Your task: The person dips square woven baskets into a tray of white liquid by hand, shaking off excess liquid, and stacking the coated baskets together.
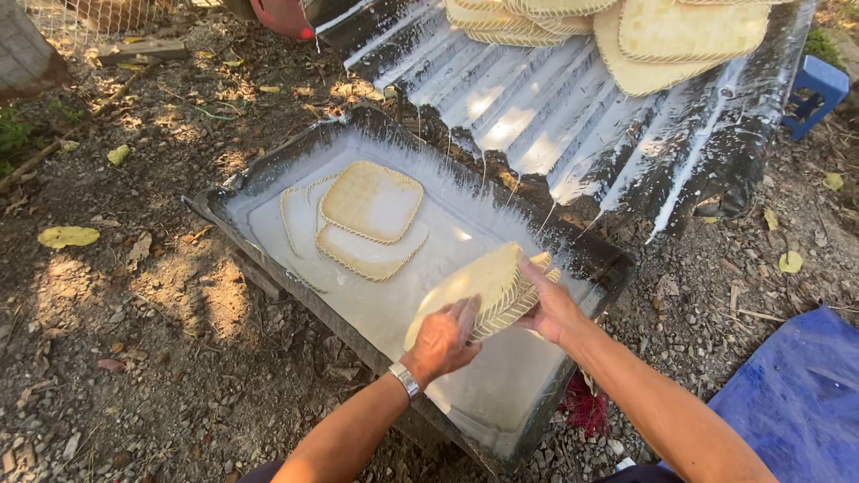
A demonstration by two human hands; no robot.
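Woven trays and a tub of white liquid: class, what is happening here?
A person holds a small stack of woven trays over a dark tub of white liquid, left hand under the near edge, right hand gripping the far side. Three more trays lie soaking in the liquid. Others rest on the wet corrugated sheet behind.

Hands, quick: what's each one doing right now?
Left hand: closed on the lower edge of the woven trays.
Right hand: gripping the same stack's far edge, above the trough of white liquid.

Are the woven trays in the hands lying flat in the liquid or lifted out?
Lifted out: both hands hold the stacked woven trays tilted above the trough.
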